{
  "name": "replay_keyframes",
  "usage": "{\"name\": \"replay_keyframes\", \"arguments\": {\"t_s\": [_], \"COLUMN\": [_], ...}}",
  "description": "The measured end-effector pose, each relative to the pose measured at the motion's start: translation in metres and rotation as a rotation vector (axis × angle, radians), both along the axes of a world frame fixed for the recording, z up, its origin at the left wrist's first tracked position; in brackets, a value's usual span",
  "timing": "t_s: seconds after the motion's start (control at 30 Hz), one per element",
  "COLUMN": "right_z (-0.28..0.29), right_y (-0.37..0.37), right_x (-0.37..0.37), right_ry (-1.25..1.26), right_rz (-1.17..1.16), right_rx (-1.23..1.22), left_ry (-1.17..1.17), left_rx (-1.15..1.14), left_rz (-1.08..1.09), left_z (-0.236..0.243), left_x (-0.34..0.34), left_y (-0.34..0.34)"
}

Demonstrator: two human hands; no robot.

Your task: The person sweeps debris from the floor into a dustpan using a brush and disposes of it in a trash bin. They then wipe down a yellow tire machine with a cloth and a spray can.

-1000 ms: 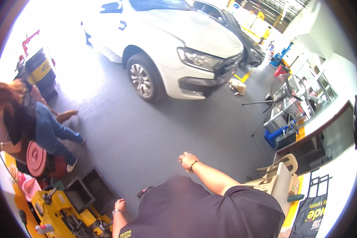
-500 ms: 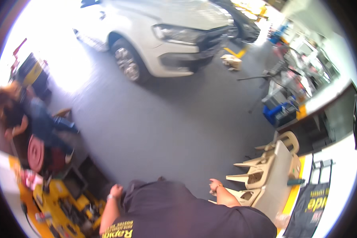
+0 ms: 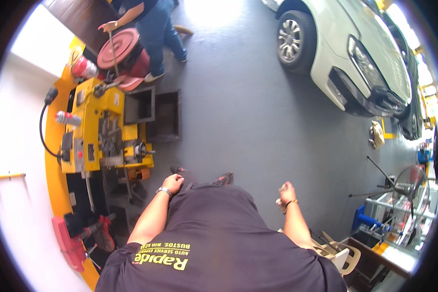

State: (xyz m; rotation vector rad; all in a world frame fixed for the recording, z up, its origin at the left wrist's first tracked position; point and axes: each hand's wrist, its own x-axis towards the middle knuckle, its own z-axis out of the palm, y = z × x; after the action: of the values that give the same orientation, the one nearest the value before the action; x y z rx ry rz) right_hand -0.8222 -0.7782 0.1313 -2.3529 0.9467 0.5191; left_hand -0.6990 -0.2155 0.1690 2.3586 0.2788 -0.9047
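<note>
My left hand (image 3: 173,184) hangs by my side with its fingers curled and a band on the wrist; nothing shows in it. It is nearest the yellow workshop machine (image 3: 102,131) on my left, but apart from it. My right hand (image 3: 285,191) is also curled, with a bracelet on the wrist. A small pale scrap (image 3: 280,204) shows at its palm; I cannot tell whether it is held. My dark shirt (image 3: 219,238) fills the lower middle, and my shoes (image 3: 199,176) peek out on the grey floor (image 3: 248,117).
Another person (image 3: 151,19) stands at the upper left, one hand on a rod over a red round stand (image 3: 118,47). A white car (image 3: 345,53) is parked upper right. Stacked pale plastic chairs (image 3: 340,253) and a pedestal fan (image 3: 404,180) stand at right. A red tool (image 3: 68,238) sits lower left.
The view has swung round: the car has shifted to the upper right, and the yellow machine and the other person now sit at the upper left. Both my hands have dropped beside my body.
</note>
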Motion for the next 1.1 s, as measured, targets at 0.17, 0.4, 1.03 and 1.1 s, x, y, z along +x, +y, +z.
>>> {"name": "replay_keyframes", "arguments": {"t_s": [0.17, 0.4, 1.03, 1.1], "right_z": [-0.029, -0.025, 0.263, 0.257], "right_y": [-0.063, 0.160, 0.587, 0.577], "right_x": [0.099, 0.220, 0.340, 0.357], "right_ry": [-0.132, -0.164, -0.135, -0.064], "right_rz": [-0.007, 0.229, 1.582, 1.529], "right_rx": [0.003, 0.334, 1.129, 1.088], "left_ry": [0.066, 0.072, -0.209, -0.256], "left_rx": [0.002, 0.049, -1.872, -1.434], "left_rz": [0.409, 0.524, 1.218, 1.368], "left_z": [-0.017, -0.005, 0.143, 0.124], "left_x": [-0.062, -0.119, 0.116, 0.117], "left_y": [0.081, 0.191, 0.226, 0.272]}}
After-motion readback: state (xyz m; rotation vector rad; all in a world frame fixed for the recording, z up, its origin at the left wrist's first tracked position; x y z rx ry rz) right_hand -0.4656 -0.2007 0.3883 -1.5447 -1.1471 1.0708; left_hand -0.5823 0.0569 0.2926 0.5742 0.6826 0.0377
